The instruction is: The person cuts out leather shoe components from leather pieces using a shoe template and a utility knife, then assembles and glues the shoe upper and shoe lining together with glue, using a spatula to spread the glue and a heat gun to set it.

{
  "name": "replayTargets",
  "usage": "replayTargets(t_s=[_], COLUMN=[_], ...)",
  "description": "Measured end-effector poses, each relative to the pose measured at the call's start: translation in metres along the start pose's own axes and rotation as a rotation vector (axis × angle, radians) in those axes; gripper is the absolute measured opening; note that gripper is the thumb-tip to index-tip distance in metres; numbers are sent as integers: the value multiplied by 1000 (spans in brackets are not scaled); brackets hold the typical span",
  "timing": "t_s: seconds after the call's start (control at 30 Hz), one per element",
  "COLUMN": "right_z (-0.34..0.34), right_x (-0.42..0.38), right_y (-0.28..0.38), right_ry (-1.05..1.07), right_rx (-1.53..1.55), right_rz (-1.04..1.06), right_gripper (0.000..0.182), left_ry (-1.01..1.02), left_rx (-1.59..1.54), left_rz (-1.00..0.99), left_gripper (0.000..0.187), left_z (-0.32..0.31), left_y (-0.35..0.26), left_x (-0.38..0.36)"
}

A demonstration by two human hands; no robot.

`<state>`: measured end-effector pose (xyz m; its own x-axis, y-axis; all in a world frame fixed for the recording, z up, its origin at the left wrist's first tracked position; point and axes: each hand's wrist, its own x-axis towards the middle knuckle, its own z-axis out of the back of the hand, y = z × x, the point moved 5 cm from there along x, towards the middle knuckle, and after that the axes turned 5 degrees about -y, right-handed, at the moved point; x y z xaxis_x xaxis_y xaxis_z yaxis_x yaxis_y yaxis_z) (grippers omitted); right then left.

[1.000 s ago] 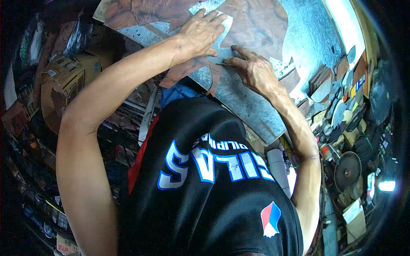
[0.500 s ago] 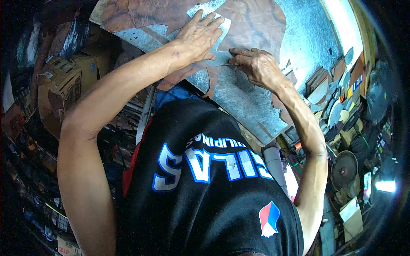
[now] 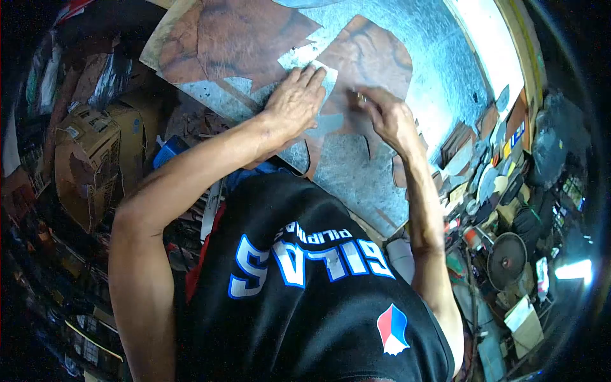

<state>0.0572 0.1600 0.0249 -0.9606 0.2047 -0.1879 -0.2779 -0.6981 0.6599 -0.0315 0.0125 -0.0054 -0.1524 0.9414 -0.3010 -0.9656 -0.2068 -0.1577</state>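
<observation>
Leather [image 3: 366, 54] lies under the right hand [image 3: 393, 121] — pinching a blurred tool [image 3: 361, 97] — beside the flattened left hand [image 3: 296, 102].

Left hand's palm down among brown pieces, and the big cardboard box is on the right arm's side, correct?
No: the head view shows the big cardboard box on the side of the left arm; the left hand is as described.

A cardboard box [image 3: 95, 156] left — a fan [image 3: 507, 261] right.
</observation>
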Motion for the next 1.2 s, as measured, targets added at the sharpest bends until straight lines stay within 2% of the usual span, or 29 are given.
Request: replayTargets(t_s=[0.03,0.13,0.2,0.27,0.4,0.5,1.2], right_z=[2,-12,-18,-22,-23,-22,-16], right_x=[6,31,42,49,51,52,49], right_y=[-4,4,6,8,10,12,11], right_ry=[-160,-238,-218,-151,-157,-164,-20], right_rx=[60,-6,-17,-59,-92,-113,-266], right_rz=[-119,6,38,46,87,129,69], right_gripper=[26,22,23,24,24,24,27], left_ry=[-19,-26,-111,-111,-140,-137,-63], left_rx=[-5,-42,-125,-148,-170,-195,-146], left_rz=[-7,-10,1,10,12,13,34], left_gripper=[67,69,67,66,63,63,66], left_z=[-1,-6,-6,-8,-5,-6,-7], left_y=[0,-1,1,2,2,3,3], left_x=[-1,-2,-2,-2,-2,-2,0])
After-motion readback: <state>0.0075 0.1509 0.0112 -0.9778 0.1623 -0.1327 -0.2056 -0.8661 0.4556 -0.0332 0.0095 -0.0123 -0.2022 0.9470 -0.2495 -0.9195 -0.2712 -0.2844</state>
